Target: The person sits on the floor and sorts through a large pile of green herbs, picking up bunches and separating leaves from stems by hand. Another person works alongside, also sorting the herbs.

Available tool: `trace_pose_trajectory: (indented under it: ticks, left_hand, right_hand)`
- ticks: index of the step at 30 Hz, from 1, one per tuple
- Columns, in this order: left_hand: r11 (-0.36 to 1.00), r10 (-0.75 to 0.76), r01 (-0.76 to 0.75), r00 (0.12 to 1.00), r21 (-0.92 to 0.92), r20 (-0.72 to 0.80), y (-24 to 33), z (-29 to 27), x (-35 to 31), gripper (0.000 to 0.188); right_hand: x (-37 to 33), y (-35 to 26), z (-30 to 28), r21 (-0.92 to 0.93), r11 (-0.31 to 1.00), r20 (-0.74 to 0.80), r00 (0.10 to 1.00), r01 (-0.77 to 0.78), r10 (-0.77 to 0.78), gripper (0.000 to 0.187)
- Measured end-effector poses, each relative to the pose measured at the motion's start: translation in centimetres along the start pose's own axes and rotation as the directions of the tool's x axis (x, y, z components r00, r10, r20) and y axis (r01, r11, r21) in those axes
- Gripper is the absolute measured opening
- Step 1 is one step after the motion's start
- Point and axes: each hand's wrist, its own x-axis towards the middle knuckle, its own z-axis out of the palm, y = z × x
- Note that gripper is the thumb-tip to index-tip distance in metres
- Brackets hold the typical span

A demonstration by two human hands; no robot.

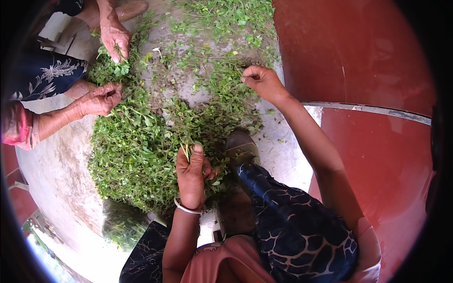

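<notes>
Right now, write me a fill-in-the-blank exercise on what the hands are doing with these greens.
1. The left hand grips a small bunch of green ____.
2. On the left wrist sits a white ____.
3. The right hand reaches forward and pinches a sprig at the far side of the pile of greens, which lies on the bare ____.
4. The other person's hands work at the pile's ____ side.

Missing words: stems; bangle; concrete; left
</notes>
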Motion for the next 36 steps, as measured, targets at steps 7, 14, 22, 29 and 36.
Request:
trace_pose_trajectory:
  ticks: [7,14,22,29,36]
  left_hand:
    - [0.993,0.054,-0.056,0.998,0.105,0.027,-0.2,-0.4,0.1,0.009]
    - [0.98,0.051,-0.061,0.997,0.19,0.059,-0.4,-0.1,0.0,0.02]
    - [0.967,0.1,-0.109,0.994,0.231,0.053,-0.2,0.4,0.0,0.024]
    - [0.928,0.23,-0.236,0.972,0.288,0.055,-0.3,0.4,0.3,0.019]
    - [0.658,0.456,-0.537,0.842,0.528,0.289,-1.3,-0.3,0.6,0.027]
  right_hand:
    - [-5.0,-5.0,-2.2,0.304,0.953,0.142,0.989,-0.017,-0.028,0.01]
    - [-6.5,-7.6,-3.7,0.541,0.838,0.157,0.987,-0.075,-0.013,0.012]
    - [-7.1,-6.5,-2.9,0.558,0.794,0.284,0.954,-0.243,0.093,0.012]
    - [-8.6,-5.8,-1.1,0.536,0.748,0.43,0.889,-0.391,0.157,0.017]
    - [-9.4,-6.6,0.9,0.293,0.872,0.669,0.736,-0.392,0.106,0.013]
